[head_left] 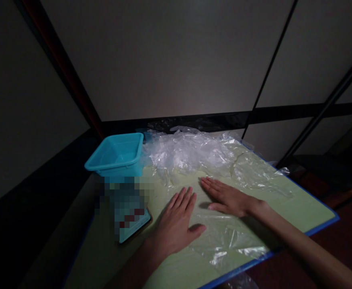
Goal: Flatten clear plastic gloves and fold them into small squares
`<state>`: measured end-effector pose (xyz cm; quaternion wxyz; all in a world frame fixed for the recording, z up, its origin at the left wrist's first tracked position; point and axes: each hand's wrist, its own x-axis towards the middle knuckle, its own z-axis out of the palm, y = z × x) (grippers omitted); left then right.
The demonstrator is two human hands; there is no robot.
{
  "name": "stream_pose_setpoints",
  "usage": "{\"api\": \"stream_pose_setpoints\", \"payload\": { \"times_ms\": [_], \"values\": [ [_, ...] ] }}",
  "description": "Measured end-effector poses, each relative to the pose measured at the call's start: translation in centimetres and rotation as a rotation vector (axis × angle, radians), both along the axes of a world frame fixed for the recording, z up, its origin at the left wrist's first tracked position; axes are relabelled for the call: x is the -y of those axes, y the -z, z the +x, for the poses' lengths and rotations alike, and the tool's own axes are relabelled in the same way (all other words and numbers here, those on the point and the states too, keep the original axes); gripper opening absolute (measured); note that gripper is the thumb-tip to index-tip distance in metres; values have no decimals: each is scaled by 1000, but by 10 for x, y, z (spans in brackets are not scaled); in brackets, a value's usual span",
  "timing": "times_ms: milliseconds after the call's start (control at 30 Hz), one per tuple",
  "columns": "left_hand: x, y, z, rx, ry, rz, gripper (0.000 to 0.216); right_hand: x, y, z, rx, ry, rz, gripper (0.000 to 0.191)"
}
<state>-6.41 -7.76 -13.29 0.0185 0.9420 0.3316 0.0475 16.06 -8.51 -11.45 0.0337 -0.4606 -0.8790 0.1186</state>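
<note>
My left hand point(177, 222) lies flat, fingers stretched out, on a clear plastic sheet point(227, 237) spread over the pale green mat point(299, 208). My right hand point(227, 196) lies flat beside it, fingers together and pointing left, also pressing on the sheet. Neither hand holds anything. A crumpled heap of clear plastic bags point(191, 150) sits just beyond the fingertips at the mat's far side.
A turquoise plastic tub point(117, 154) stands at the mat's far left corner. A phone-like flat object point(130, 216), partly blurred, lies left of my left hand. The mat has a blue edge point(254, 261). Dark frame bars and pale walls rise behind.
</note>
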Motion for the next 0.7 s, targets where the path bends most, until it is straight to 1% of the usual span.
{"api": "stream_pose_setpoints", "payload": {
  "times_ms": [100,200,367,567,633,700],
  "values": [
    [0,0,0,-1,-7,-7,75,-15,11,18,6,-15,15,74],
    [0,0,0,-3,-10,-17,75,-17,19,30,-14,-56,78,70],
    [1,-1,-4,0,-28,-28,76,-14,24,30,-16,-26,145,69],
    [-1,1,-11,-27,-23,-45,79,-15,24,30,-11,-29,155,69],
    [-3,-2,-15,-54,-33,-64,81,-15,25,30,-22,-29,164,69],
    [-4,-9,-16,-75,-58,-80,84,-15,26,31,-33,-29,173,68]
  ]
}}
